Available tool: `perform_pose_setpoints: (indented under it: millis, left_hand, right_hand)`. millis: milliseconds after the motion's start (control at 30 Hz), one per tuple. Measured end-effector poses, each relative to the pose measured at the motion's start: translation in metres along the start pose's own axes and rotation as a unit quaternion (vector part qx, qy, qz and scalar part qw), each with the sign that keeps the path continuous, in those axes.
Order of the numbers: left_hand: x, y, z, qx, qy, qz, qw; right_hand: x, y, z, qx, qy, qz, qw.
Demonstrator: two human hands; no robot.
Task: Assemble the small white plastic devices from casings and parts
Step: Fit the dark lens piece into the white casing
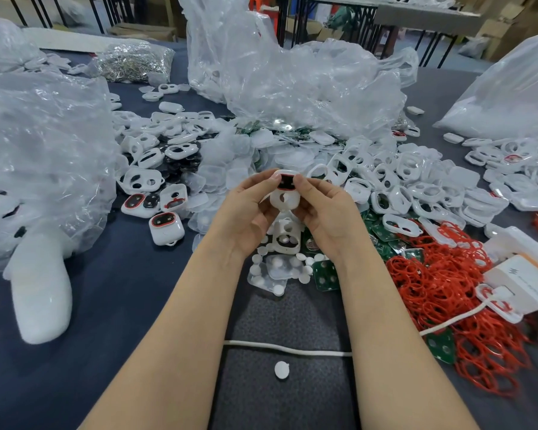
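- Closest in, a lone disc (281, 370) is left on the dark mat (292, 405), with a white cable (288, 349) laid across just beyond it
- A bit further, loose white discs (274, 274) and green circuit boards (323, 274) are scattered under the wrists, with red rings (441, 290) heaped off to the right
- The casing (282, 198) is held up off the table, right above a spare casing (285, 238)
- It's clamped from both sides: the left hand (246, 212) and right hand (323, 209) are curled round its edges, thumbs pinched in at the red-rimmed dark window up top
- Looks like the ring and window insert are being seated, so roughly mid-assembly on this unit
- Next, even thumb pressure is probably needed all round the rim until it's flush; the lower round hole looks unfilled, so a disc is likely called for after
- Finished devices (166, 228) are parked to the left, empty casings (416, 187) piled behind, plastic bags (277, 72) slumped at the back
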State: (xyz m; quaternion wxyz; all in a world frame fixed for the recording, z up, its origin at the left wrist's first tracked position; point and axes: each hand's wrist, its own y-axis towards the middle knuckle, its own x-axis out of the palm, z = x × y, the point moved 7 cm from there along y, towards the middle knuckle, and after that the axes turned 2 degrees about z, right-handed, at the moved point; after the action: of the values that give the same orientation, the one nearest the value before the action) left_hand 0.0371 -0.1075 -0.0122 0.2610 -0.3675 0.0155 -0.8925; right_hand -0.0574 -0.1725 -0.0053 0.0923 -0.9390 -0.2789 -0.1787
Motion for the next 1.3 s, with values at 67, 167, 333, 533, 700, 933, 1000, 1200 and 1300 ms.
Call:
perform_pose_setpoints:
  millis: [67, 167, 333, 533, 700, 933, 1000, 1200, 1300]
  left_hand:
    - [0.000, 0.000, -0.001, -0.009, 0.001, -0.002, 1.000]
    - [0.002, -0.001, -0.002, -0.018, 0.007, -0.012, 1.000]
    - [0.003, -0.002, -0.006, -0.045, 0.024, -0.028, 0.998]
    - [0.004, -0.002, -0.007, -0.060, 0.000, -0.058, 0.997]
    - [0.002, -0.001, -0.008, -0.060, 0.029, -0.045, 0.997]
    - [0.008, -0.005, -0.007, -0.053, 0.055, -0.079, 0.994]
    - [0.009, -0.004, -0.005, -0.039, 0.040, -0.063, 0.996]
    - [0.012, -0.002, 0.006, 0.040, -0.001, -0.050, 0.998]
    - [0.006, -0.001, 0.010, 0.101, 0.089, -0.008, 0.991]
  right_hand:
    - [0.001, -0.001, -0.001, 0.004, 0.018, -0.005, 1.000]
    - [0.001, -0.001, -0.002, 0.007, 0.027, -0.011, 1.000]
    - [0.001, -0.002, -0.004, 0.006, 0.008, -0.016, 1.000]
    - [0.004, -0.005, -0.005, 0.025, 0.045, -0.038, 0.998]
    - [-0.002, -0.004, -0.008, 0.010, -0.045, -0.021, 0.999]
    - [-0.002, -0.006, -0.013, 0.002, -0.047, -0.060, 0.997]
    - [-0.001, -0.006, -0.012, 0.007, -0.022, -0.052, 0.998]
    - [0.000, -0.006, -0.012, 0.019, 0.053, -0.042, 0.998]
    - [-0.005, -0.005, -0.016, -0.018, -0.022, 0.007, 1.000]
